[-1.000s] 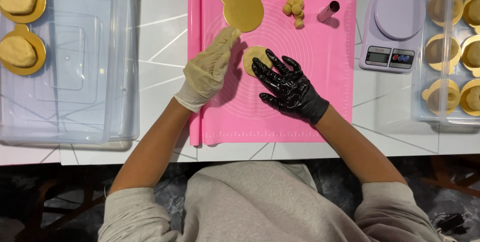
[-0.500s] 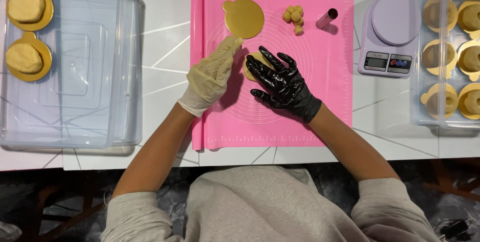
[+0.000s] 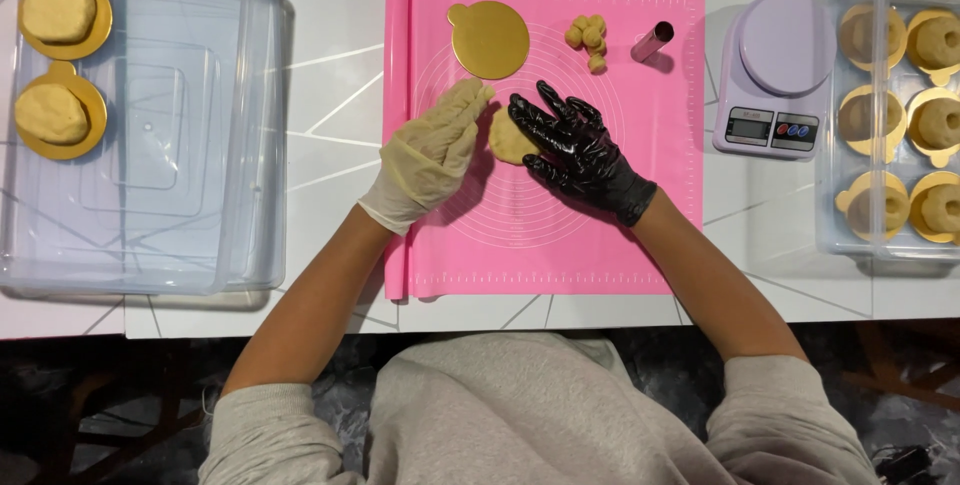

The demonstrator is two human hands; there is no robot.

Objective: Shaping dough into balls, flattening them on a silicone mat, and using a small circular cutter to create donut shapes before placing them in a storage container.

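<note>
While both gloved hands lie flat with fingers spread, the left hand (image 3: pixel 430 157) and right hand (image 3: pixel 575 145) press a pale dough disc (image 3: pixel 510 137) between them at the centre of a pink mat (image 3: pixel 560 235). At twelve o'clock sits a round gold board (image 3: pixel 489 40); at two o'clock, a small scale (image 3: pixel 775 75).

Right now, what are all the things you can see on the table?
dough piece: one, pale yellow, on the mat between the hands
pink mat: one, middle of the table
empty gold board: one, top of the mat
small dough lumps: a few, pale, beside the board
little cylinder: one, pinkish, lying on the mat
scale: one, lilac, right of the mat
left bin: one, clear, two dough pieces on gold boards
right bin: one, clear, six
left hand: cream glove
right hand: black glove
</note>
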